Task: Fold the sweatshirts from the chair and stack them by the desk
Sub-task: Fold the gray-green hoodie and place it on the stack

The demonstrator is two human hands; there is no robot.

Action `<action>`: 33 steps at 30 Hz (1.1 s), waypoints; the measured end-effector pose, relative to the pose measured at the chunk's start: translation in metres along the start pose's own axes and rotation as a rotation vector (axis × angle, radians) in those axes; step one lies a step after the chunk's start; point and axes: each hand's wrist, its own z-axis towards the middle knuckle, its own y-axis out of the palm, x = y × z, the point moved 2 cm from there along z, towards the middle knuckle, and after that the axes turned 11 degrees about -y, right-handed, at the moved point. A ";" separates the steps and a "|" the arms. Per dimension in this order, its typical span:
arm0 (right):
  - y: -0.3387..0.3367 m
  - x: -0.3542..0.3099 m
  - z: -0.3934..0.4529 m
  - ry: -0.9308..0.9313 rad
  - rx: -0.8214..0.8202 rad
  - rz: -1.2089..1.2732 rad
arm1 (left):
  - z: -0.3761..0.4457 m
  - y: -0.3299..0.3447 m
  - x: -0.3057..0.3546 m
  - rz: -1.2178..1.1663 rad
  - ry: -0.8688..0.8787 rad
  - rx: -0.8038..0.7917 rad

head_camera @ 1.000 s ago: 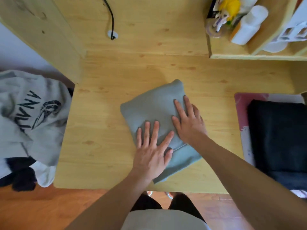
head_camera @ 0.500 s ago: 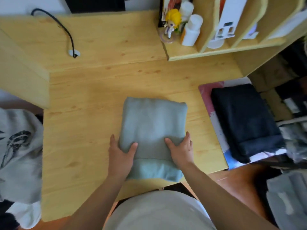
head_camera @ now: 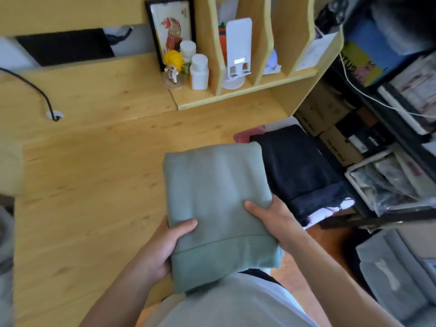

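Observation:
A folded grey-green sweatshirt (head_camera: 217,199) is lifted above the near right part of the wooden desk (head_camera: 94,175). My left hand (head_camera: 165,246) grips its near left edge, thumb on top and fingers underneath. My right hand (head_camera: 273,220) grips its near right edge the same way. Just to the right lies a folded dark navy sweatshirt (head_camera: 299,171) on a pink-edged mat (head_camera: 245,135) at the desk's right end.
A wooden shelf unit (head_camera: 247,90) with a figurine (head_camera: 173,64), white bottles and a framed picture stands at the back. A black cable (head_camera: 35,90) enters a desk hole at left. Boxes, racks and bags crowd the right side. Grey cloth shows at the far left edge.
My hands went from pressing flat on the sweatshirt to gripping its near edges and lifting it. The bundle has moved right, toward the navy sweatshirt, and my view has turned right.

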 end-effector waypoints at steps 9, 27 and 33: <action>-0.214 -0.023 0.065 -0.098 -0.146 -0.060 | 0.068 0.207 0.000 -0.040 0.160 0.013; -0.259 0.002 0.200 -0.127 -0.136 -0.666 | 0.149 0.297 0.013 0.641 0.306 0.856; -0.259 0.001 0.206 0.011 -0.175 -0.179 | 0.168 0.300 0.045 0.135 0.190 0.703</action>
